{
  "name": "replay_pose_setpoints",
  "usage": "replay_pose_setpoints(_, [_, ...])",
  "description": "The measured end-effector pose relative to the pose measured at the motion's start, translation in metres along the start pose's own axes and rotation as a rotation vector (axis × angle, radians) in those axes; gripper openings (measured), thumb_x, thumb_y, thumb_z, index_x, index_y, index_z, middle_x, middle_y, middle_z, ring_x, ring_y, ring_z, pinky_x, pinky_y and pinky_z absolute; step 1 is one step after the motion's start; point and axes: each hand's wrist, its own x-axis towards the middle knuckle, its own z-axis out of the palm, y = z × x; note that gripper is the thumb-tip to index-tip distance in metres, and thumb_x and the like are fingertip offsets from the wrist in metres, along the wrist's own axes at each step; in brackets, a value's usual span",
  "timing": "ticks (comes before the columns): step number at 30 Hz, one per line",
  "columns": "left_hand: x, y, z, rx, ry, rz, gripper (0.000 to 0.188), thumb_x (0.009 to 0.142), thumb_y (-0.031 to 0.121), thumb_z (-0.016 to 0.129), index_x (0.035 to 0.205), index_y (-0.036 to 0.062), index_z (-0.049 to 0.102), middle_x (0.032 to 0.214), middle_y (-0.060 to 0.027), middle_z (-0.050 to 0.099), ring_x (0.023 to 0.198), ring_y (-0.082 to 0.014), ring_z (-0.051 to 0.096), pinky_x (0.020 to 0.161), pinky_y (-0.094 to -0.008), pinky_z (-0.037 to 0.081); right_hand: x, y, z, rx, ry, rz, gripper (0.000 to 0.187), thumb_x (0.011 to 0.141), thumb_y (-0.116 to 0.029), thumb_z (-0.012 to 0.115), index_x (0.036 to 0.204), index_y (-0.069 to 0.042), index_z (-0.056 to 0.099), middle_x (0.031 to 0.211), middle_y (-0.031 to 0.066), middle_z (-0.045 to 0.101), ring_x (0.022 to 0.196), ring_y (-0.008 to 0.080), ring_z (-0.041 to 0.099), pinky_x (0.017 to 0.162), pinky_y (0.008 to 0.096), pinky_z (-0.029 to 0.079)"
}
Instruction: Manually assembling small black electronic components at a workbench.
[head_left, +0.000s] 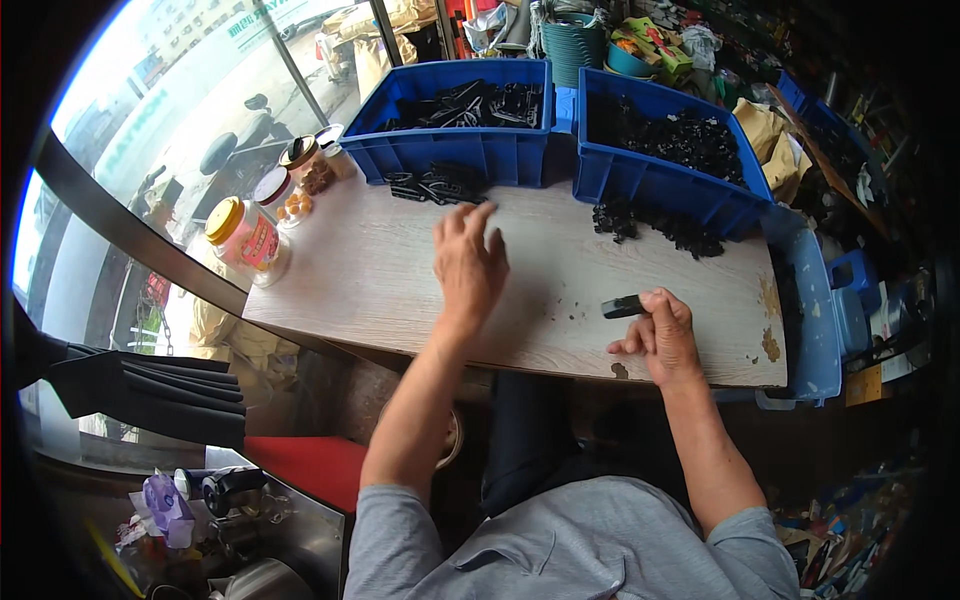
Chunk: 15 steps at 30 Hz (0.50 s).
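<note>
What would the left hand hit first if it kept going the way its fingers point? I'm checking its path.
Probably the small pile of black parts lying just ahead of the left hand, before the left blue bin.

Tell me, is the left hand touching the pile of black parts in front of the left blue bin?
Apart. The head view shows bare wood between the left hand's fingertips and the pile of black parts.

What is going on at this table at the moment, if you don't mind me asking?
A person sits at a wooden table. The right hand holds a small black part just above the tabletop. The left hand, open and empty, reaches toward a pile of black parts in front of the left blue bin. A second blue bin has parts spilled before it.
</note>
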Motion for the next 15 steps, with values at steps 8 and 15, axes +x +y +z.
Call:
replay_pose_setpoints(8, [0.028, -0.082, 0.021, 0.339, -0.155, 0.180, 0.041, 0.079, 0.011, 0.068, 0.120, 0.0113, 0.063, 0.127, -0.0137, 0.056, 0.125, -0.0363, 0.047, 0.101, -0.0489, 0.042, 0.019, -0.041, -0.086, 0.014, 0.467, -0.089, 0.048, 0.090, -0.036, 0.059, 0.053, -0.014, 0.037, 0.042, 0.0008, 0.031, 0.043, 0.0181, 0.049, 0.057, 0.0499, 0.059])
replay_pose_setpoints(15, [0.032, -0.073, 0.023, 0.271, -0.137, 0.218, 0.038, 0.081, 0.012, 0.066, 0.118, 0.0106, 0.062, 0.121, -0.0141, 0.058, 0.118, -0.0352, 0.051, 0.094, -0.0473, 0.045, 0.018, -0.075, -0.154, -0.029, 0.878, -0.133, 0.034, 0.087, -0.038, 0.067, 0.090, -0.005, 0.060, 0.047, -0.0002, 0.034, 0.043, 0.0150, 0.047, 0.059, 0.0418, 0.060])
